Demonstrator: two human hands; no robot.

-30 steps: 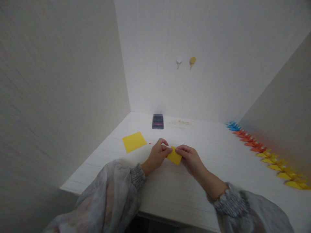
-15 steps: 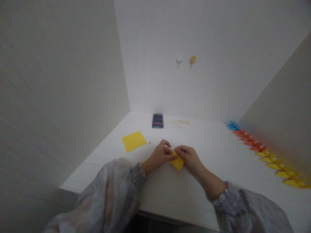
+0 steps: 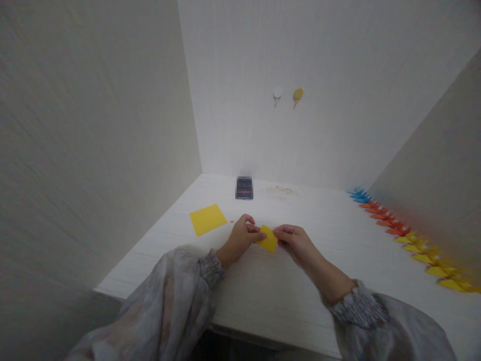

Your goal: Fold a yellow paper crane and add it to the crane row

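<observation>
A small folded yellow paper (image 3: 268,239) is held between both hands just above the white table (image 3: 263,296). My left hand (image 3: 241,237) pinches its left edge with curled fingers. My right hand (image 3: 293,240) pinches its right edge, thumb and fingers pressed together. A flat yellow paper square (image 3: 208,219) lies on the table to the left of my left hand.
A dark small box (image 3: 244,188) stands near the back wall. A row of folded paper pieces in blue (image 3: 359,194), orange (image 3: 387,220) and yellow (image 3: 436,260) runs along the right wall. Two round hooks (image 3: 287,94) hang on the back wall. Walls close in left and right.
The folded yellow paper has been turned and lifted slightly between the hands, and both hands shifted a little toward the back of the table.
</observation>
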